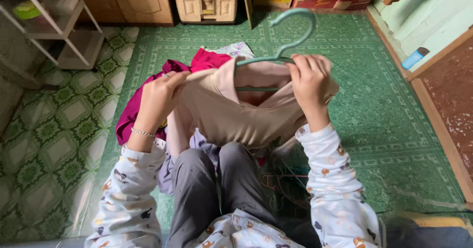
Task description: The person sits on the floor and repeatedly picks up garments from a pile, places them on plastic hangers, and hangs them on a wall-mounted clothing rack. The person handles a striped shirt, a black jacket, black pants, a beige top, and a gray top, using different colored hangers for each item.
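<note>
- A person sits on a green patterned floor (374,105), seen from above, with grey-trousered knees drawn up and both arms in white printed sleeves raised in front.
- The left hand (158,97) is closed, pinching one shoulder of a beige shirt (236,115) between fingers and thumb; a thin bracelet (143,132) circles that wrist.
- The right hand (310,83) is closed too, gripping the other shoulder of the shirt together with the arm of a pale green hanger (288,36).
- The hanger sits inside the shirt's neck opening, its hook standing upright above the collar.
- The shirt hangs between the two hands, above the knees, its lower part draped toward the lap.
- Behind the shirt, a pile of clothes (148,92) in magenta and pale prints lies on the floor.
- More hangers (281,186) lie tangled on the floor beside the right knee.
- A white shelf rack (59,26) stands at the far left, and wooden cabinets (143,1) line the far wall.
</note>
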